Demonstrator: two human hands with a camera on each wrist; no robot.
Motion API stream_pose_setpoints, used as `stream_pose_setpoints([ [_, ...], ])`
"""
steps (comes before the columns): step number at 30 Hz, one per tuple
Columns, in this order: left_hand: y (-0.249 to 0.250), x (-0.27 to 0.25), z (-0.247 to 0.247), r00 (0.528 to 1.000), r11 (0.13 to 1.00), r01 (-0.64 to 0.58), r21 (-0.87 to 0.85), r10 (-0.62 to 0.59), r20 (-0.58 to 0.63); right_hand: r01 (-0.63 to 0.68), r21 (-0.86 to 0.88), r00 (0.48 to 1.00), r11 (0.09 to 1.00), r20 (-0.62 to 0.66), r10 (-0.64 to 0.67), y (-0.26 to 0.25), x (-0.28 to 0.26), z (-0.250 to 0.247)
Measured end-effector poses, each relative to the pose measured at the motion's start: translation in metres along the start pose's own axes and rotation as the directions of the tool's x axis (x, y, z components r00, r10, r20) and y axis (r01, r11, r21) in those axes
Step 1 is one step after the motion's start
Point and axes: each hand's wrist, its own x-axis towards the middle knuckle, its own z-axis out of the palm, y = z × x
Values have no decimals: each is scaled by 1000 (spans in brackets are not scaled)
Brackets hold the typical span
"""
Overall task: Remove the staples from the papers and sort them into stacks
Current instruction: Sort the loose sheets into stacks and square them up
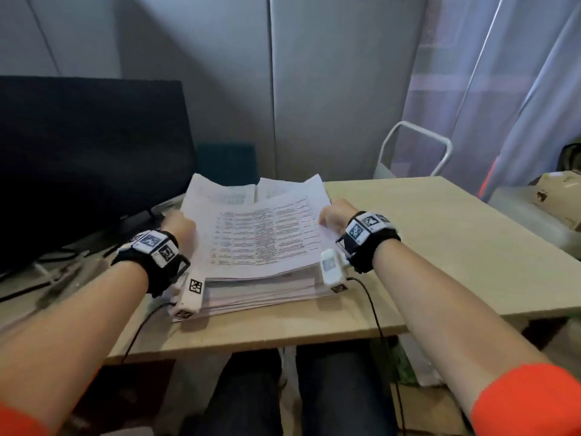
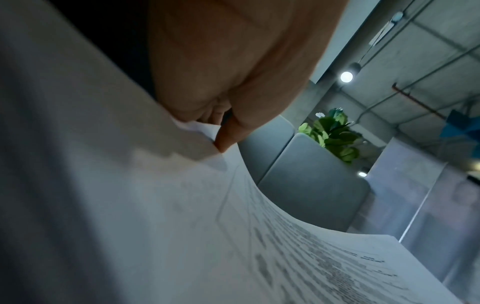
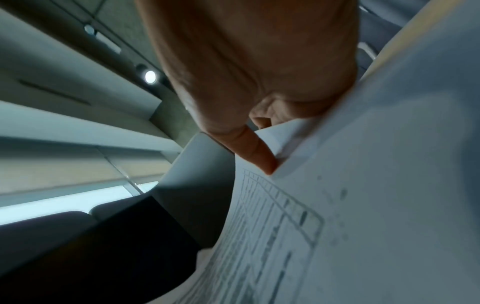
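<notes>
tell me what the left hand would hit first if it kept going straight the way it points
Probably the black monitor: the left hand, gripping the top sheets, points forward past the stack's left edge. Depth is unclear.

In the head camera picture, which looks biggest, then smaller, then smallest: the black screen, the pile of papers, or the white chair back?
1. The black screen, biggest.
2. The pile of papers.
3. The white chair back, smallest.

The chair back stands farther from the camera, behind the table, so it may only look that small.
</notes>
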Motion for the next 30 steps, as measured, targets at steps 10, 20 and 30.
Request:
stream_pose_setpoints([
  [10, -52, -23, 17, 942, 987, 140, 85, -159, 295, -21, -161, 997, 987, 69, 32, 51, 56, 45],
  [20, -41, -20, 12, 864, 944, 329, 10, -306, 400, -180, -223, 964, 958, 155, 217, 33, 1, 29],
  [30, -80, -18, -2, 843, 905, 343, -252, -179, 507, -156, -341, 973, 927, 111, 204, 27, 19, 38],
])
